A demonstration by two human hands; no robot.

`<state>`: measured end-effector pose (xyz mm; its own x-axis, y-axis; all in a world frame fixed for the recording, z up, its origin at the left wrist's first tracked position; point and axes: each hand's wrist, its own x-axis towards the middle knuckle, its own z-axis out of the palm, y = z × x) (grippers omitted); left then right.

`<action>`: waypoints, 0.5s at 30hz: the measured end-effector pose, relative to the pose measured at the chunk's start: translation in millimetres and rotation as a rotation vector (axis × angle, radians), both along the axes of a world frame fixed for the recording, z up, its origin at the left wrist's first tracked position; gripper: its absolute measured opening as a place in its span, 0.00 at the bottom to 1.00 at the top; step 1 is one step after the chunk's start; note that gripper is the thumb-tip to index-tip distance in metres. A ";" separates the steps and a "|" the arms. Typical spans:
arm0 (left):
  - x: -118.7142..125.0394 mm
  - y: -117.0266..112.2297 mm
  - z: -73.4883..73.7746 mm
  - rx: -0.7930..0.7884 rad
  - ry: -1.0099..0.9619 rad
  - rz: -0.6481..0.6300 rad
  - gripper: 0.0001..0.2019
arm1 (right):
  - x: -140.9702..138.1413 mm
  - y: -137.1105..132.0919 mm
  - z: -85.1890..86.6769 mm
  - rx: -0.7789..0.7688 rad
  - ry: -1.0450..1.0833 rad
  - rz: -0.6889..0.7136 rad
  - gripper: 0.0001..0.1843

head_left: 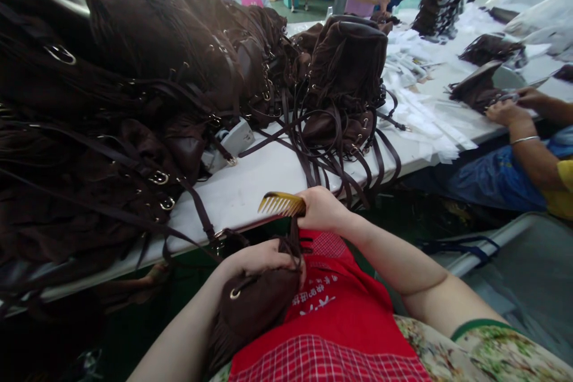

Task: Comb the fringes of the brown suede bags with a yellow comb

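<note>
A dark brown bag with a metal eyelet and fringe lies on my lap, against my red apron. My left hand is closed on it near the top, where dark strands come up between the fingers. Just above, my right hand grips an amber-coloured comb, its teeth pointing down and to the left. A dark strand runs from below the right hand down to the left hand. Whether the right fingers also pinch that strand, I cannot tell.
A white table carries a large heap of dark brown bags at left, with buckles and straps hanging over its edge. White strips lie at right. Another person's hands work on a brown piece there. Other people stand behind.
</note>
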<state>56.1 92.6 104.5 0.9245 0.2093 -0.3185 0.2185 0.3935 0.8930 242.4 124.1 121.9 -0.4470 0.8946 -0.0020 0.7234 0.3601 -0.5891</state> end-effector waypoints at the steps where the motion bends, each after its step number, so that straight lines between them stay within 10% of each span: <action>1: -0.9 -2.3 -0.7 -0.039 -0.038 0.028 0.15 | 0.1 4.8 -3.6 -0.068 0.057 0.009 0.05; 6: -18.9 -11.9 -12.4 -0.109 -0.085 0.251 0.17 | 13.5 17.7 -20.9 -0.425 0.347 0.081 0.21; 10: -32.1 -13.9 -16.7 -0.120 -0.122 0.361 0.17 | 12.5 -4.6 -18.5 -0.166 0.307 -0.058 0.14; 15: -30.2 -16.9 -19.1 -0.129 -0.154 0.407 0.17 | -18.9 -52.7 -26.1 -0.053 -0.050 0.167 0.12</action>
<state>25.9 75.8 85.5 0.8137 0.5334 -0.2310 -0.1085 0.5298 0.8412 223.5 71.4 95.8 -0.5875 0.8060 -0.0730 0.6849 0.4471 -0.5754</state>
